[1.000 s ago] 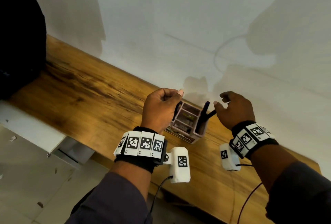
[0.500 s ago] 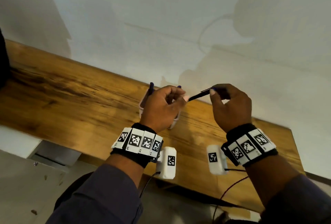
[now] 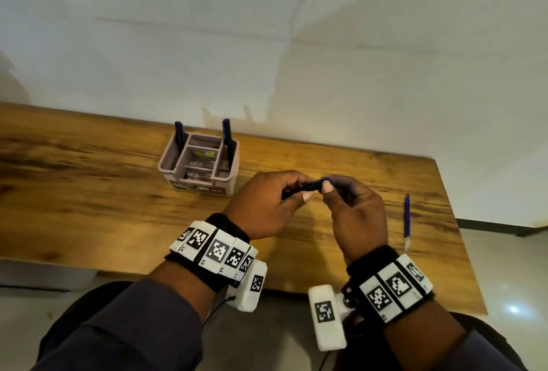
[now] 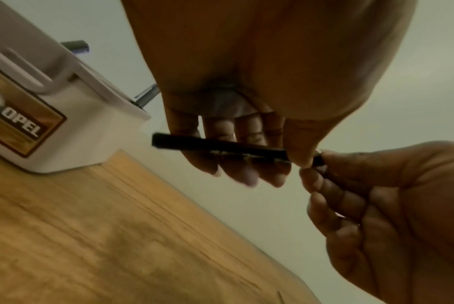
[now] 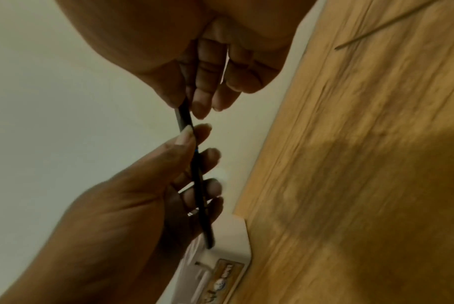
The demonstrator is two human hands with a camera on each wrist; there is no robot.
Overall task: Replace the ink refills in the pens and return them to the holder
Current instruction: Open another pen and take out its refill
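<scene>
A slim dark pen [image 3: 305, 188], which half a second ago was held near the wall, is now lower and closer to the body, above the wooden worktop [image 3: 89, 192]. The left hand [image 3: 264, 204] curls around its barrel; the right hand [image 3: 355, 213] pinches the other end. It looks ready for opening. Two dark pens stand in the pink compartmented plastic holder [image 3: 201, 186]. A blue refill [image 3: 406, 220] lies to the right.
</scene>
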